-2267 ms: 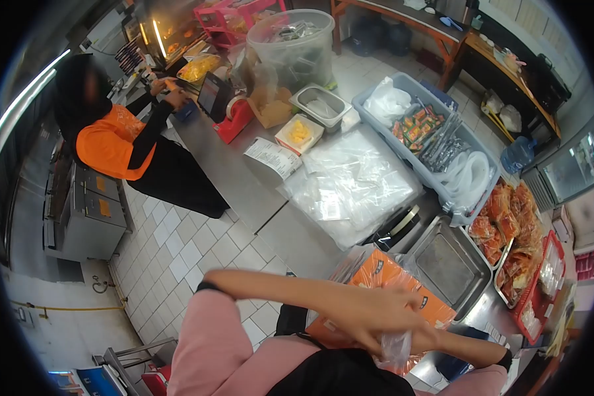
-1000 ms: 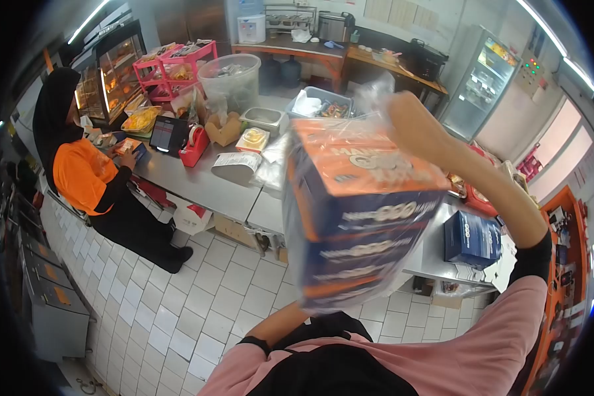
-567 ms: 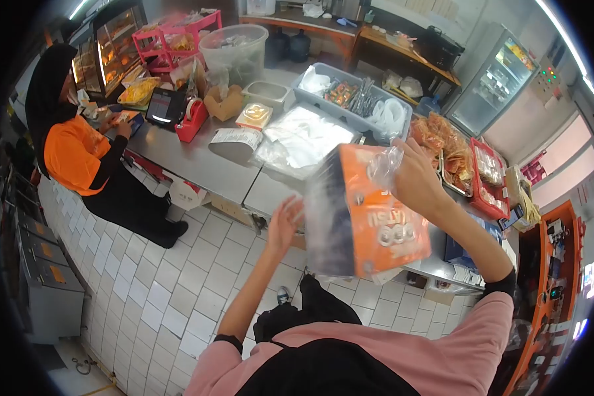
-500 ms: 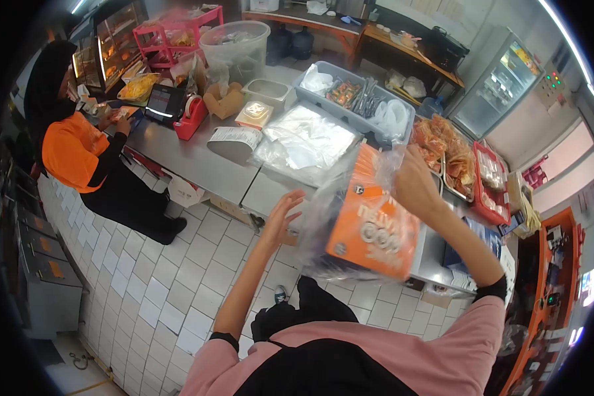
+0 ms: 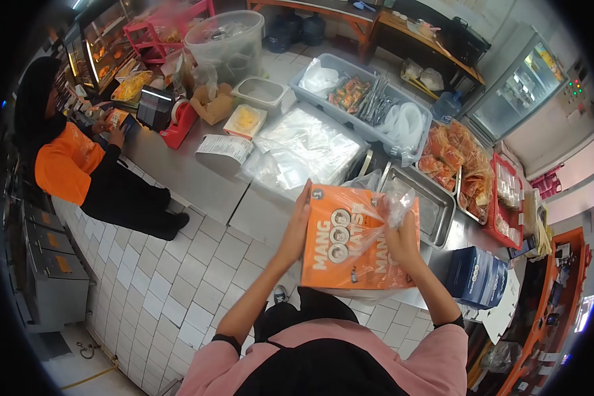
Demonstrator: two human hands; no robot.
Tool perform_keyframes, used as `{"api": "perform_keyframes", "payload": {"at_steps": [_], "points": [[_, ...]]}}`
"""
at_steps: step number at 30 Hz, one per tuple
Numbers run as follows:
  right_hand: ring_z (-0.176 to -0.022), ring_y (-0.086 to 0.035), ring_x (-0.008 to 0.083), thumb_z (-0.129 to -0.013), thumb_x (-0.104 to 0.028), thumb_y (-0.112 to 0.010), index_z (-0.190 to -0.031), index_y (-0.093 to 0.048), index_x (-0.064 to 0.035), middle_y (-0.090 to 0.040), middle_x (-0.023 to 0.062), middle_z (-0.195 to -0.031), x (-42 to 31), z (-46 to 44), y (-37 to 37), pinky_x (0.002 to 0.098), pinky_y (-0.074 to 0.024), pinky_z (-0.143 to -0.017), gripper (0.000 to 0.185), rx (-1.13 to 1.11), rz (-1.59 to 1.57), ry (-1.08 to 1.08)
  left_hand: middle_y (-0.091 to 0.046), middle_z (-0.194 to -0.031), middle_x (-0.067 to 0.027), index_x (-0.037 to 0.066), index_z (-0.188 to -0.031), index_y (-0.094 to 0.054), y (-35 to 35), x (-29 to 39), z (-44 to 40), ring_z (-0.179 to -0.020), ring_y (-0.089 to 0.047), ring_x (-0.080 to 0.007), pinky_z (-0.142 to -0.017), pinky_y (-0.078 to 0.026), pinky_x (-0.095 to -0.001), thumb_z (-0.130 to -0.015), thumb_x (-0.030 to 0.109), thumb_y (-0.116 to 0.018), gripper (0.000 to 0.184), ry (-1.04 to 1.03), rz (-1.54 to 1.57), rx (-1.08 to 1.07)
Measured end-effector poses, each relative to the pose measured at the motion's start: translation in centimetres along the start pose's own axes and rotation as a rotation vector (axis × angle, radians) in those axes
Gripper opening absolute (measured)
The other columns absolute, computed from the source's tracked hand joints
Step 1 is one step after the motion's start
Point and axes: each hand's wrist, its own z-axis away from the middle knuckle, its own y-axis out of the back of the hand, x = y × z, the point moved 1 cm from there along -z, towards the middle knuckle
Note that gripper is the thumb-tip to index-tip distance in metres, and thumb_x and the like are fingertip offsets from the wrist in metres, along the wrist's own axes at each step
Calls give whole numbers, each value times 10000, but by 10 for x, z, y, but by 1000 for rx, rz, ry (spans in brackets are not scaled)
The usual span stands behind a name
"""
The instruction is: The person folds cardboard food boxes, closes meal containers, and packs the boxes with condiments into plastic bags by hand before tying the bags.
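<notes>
An orange printed cardboard box [image 5: 333,228] in a see-through plastic bag [image 5: 397,206] is in front of me at the counter's near edge. My left hand [image 5: 296,231] grips the box along its left side, the thumb hidden. Closed round the gathered top of the bag, my right hand [image 5: 402,239] is at the box's right side. Just beyond the box lies a stack of flat plastic bags [image 5: 310,142]. A steel tray [image 5: 429,204] sits to the right of my right hand.
A blue-grey bin [image 5: 360,122] holds sachets, cutlery and white lids. Further right are bagged orange snacks [image 5: 465,162], a red basket [image 5: 506,198] and a dark blue box [image 5: 476,277]. At left, a co-worker in an orange shirt [image 5: 72,162] stands by a red tape dispenser [image 5: 177,124].
The bagged box has turned so its printed face is towards me and no longer swings. My left hand has come from open beside it onto its left side; my right hand has moved lower.
</notes>
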Motion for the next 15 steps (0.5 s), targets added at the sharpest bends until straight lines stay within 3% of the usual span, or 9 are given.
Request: {"api": "perform_keyframes", "payload": {"at_steps": [2, 4, 5, 7, 8, 10, 11, 13, 15], "points": [[-936, -523, 282, -902, -138, -389, -1123, -462, 21, -489, 160, -1104, 22, -5, -2, 377, -402, -808, 282, -170, -102, 79, -372, -1323, -173, 20, -1346, -271, 7, 24, -20, -1248, -339, -269, -1018, -264, -329, -953, 244, -324, 455, -32, -166, -76], [-988, -510, 297, -903, -144, -397, -1106, -473, 19, -460, 175, -1146, 5, -14, 3, 392, -398, -833, 271, -141, -134, 47, -462, -1235, -178, 22, -1322, -299, -3, 67, -30, -1180, -420, -286, -971, -336, -336, -911, 114, -423, 439, -132, -439, -126], [-1040, -497, 312, -904, -149, -406, -1088, -483, 16, -430, 190, -1188, -13, -18, 5, 406, -394, -858, 260, -120, -169, 19, -462, -1235, -178, 22, -1322, -299, -14, 80, -32, -1180, -420, -286, -971, -336, -336, -911, 114, -423, 439, -132, -438, -130], [-1243, -323, 346, -912, -184, -418, -1119, -498, 20, -298, 209, -1309, -34, -24, 8, 438, -327, -970, 301, -163, -676, -129, -471, -1218, -173, 19, -1309, -296, -38, 94, -33, -1091, -497, -275, -958, -352, -353, -844, 69, -519, 518, -210, -369, -348], [-1286, -210, 371, -901, -185, -445, -1180, -471, 6, -217, 210, -1356, -29, -26, 9, 470, -272, -1005, 339, -122, -437, 32, -471, -1218, -173, 19, -1309, -296, -46, 96, -37, -1091, -497, -275, -958, -352, -353, -844, 69, -519, 518, -210, -370, -346], [-1316, -68, 407, -843, -240, -542, -1276, -416, -56, -85, 211, -1413, -19, -27, 10, 526, -182, -1031, 487, -143, -335, 68, -483, -1197, -167, 30, -1314, -276, -60, 95, -43, -995, -558, -250, -910, -402, -350, -748, 32, -604, 654, 118, -59, -648], [-1331, 4, 426, -814, -268, -591, -1324, -388, -87, -19, 211, -1442, -14, -27, 10, 555, -137, -1044, 578, -152, -284, 87, -483, -1197, -167, 30, -1314, -276, -63, 94, -48, -995, -558, -250, -910, -402, -350, -748, 32, -604, 654, 116, -59, -654], [-1321, 8, 458, -702, -358, -673, -1316, -413, -151, 13, 232, -1444, -16, -32, 19, 608, -96, -1023, 699, -189, 195, 360, -493, -1174, -158, 50, -1307, -277, -66, 93, -56, -908, -589, -222, -823, -457, -315, -683, 7, -635, 721, 154, -42, -754], [-1323, 1, 455, -644, -424, -692, -1305, -430, -171, -9, 232, -1446, -11, -38, 25, 630, -73, -1010, 754, -225, 310, 400, -497, -1161, -154, 55, -1288, -304, -69, 86, -56, -914, -586, -217, -800, -465, -306, -676, -10, -628, 695, 195, -34, -714]]}}
